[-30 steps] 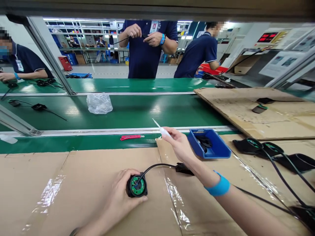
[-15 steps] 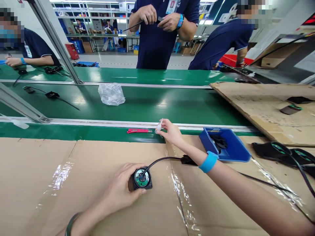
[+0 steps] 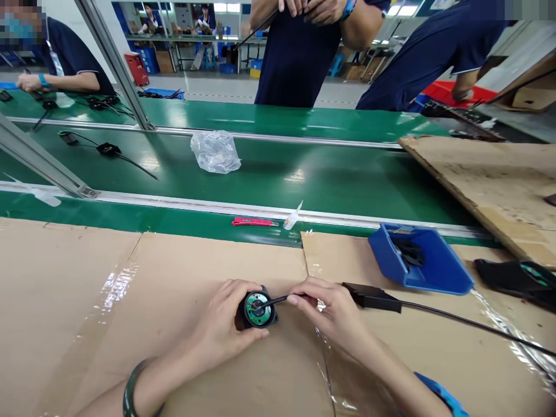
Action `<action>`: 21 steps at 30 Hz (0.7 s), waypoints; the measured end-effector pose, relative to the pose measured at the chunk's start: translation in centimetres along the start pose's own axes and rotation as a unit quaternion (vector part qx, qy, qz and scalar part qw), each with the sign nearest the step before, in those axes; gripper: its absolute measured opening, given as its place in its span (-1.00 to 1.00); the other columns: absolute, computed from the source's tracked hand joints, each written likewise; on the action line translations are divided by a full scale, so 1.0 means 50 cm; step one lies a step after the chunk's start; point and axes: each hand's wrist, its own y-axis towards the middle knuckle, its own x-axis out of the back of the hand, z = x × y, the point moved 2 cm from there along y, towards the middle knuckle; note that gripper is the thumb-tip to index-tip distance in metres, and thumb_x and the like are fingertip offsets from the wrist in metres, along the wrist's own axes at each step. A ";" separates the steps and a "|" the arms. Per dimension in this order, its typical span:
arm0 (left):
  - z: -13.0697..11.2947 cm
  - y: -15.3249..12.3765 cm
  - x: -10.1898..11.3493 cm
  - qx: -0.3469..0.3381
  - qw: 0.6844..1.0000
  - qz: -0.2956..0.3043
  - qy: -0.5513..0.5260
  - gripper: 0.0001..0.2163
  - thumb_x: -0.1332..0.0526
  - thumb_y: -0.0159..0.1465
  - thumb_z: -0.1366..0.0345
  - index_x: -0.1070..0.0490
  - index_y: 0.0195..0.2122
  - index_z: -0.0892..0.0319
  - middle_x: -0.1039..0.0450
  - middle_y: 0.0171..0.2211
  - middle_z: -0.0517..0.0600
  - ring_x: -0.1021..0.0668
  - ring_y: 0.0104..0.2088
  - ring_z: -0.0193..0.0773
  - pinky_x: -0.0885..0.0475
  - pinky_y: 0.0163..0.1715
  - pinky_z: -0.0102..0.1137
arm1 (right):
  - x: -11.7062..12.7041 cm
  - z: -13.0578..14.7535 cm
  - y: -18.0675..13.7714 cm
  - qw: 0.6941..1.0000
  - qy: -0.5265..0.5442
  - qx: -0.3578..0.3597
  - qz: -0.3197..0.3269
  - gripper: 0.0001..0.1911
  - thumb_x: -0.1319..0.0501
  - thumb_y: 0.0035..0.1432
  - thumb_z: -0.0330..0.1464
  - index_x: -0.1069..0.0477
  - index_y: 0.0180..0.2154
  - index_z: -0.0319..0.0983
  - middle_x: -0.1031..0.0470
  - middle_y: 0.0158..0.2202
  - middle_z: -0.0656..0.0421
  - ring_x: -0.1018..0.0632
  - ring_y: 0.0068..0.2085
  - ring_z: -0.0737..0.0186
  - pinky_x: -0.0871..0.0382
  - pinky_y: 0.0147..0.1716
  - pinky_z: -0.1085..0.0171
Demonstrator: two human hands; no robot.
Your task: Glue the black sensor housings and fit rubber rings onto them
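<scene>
My left hand (image 3: 228, 321) is closed around a round black housing (image 3: 273, 315) with a green circuit board (image 3: 253, 302) showing in its open face. A black cable (image 3: 278, 299) comes out of the board's middle. My right hand (image 3: 325, 304) pinches that cable a short way from the housing. Beyond my right hand the cable appears to run on to a flat black part (image 3: 373, 297) and then off to the right. A small white glue bottle (image 3: 292, 218) with a thin nozzle stands on the green strip, beside a red box cutter (image 3: 254, 222).
Cardboard (image 3: 182, 260) covers the bench. A blue bin (image 3: 443, 269) with black parts stands to the right, near a black piece (image 3: 512, 278). A clear plastic bag (image 3: 216, 152) lies on the green conveyor (image 3: 347, 179). Several co-workers stand or sit across the line.
My right hand has let go of the white bottle on the green strip, come back toward me and taken hold of the cable. My left hand still grips the housing. The view has shifted.
</scene>
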 end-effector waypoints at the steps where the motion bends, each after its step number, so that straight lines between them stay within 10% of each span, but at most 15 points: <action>1: 0.000 0.001 0.001 0.005 1.000 0.000 0.001 -0.53 -0.41 0.01 0.42 -0.37 -0.05 0.08 -0.49 -0.08 0.01 -0.50 -0.07 -0.06 -0.42 -0.08 -0.21 | -0.006 -0.003 -0.001 1.000 0.003 -0.008 0.002 -0.76 -0.16 0.27 -0.26 -0.53 -0.38 -0.20 -0.53 -0.50 0.17 -0.50 -0.50 0.28 -0.31 -0.55 0.33; 9: 0.031 -0.005 -0.003 0.003 1.000 0.006 -0.006 -0.58 -0.35 0.12 0.30 -0.38 0.02 0.02 -0.47 0.01 0.05 -0.52 0.01 -0.03 -0.46 0.00 -0.20 | 0.064 0.002 -0.014 0.993 -0.083 -0.007 -0.078 -0.83 -0.23 0.21 -0.32 -0.52 -0.17 -0.18 -0.58 -0.20 0.11 -0.59 -0.18 0.17 -0.48 -0.20 0.24; 15: 0.068 0.003 0.004 -0.026 0.999 0.007 -0.020 -0.45 -0.37 0.10 0.08 -0.35 0.12 0.00 -0.44 0.10 0.11 -0.51 0.06 0.06 -0.50 0.00 -0.16 | 0.312 -0.158 -0.052 0.945 -0.222 -0.139 -0.194 -0.81 -0.14 0.19 -0.42 -0.52 -0.39 -0.24 -0.47 -0.46 0.14 -0.50 -0.44 0.30 -0.34 -0.43 0.32; 21: 0.049 0.013 0.042 -0.065 0.998 -0.011 -0.003 -0.37 -0.40 0.02 -0.05 -0.36 0.13 -0.08 -0.43 0.13 0.05 -0.48 0.11 0.09 -0.48 0.05 -0.16 | 0.324 -0.268 -0.047 0.960 -0.177 -0.165 -0.143 -0.73 -0.26 -0.07 -0.50 -0.55 -0.24 -0.28 -0.53 -0.42 0.18 -0.45 -0.51 0.33 -0.39 -0.43 0.28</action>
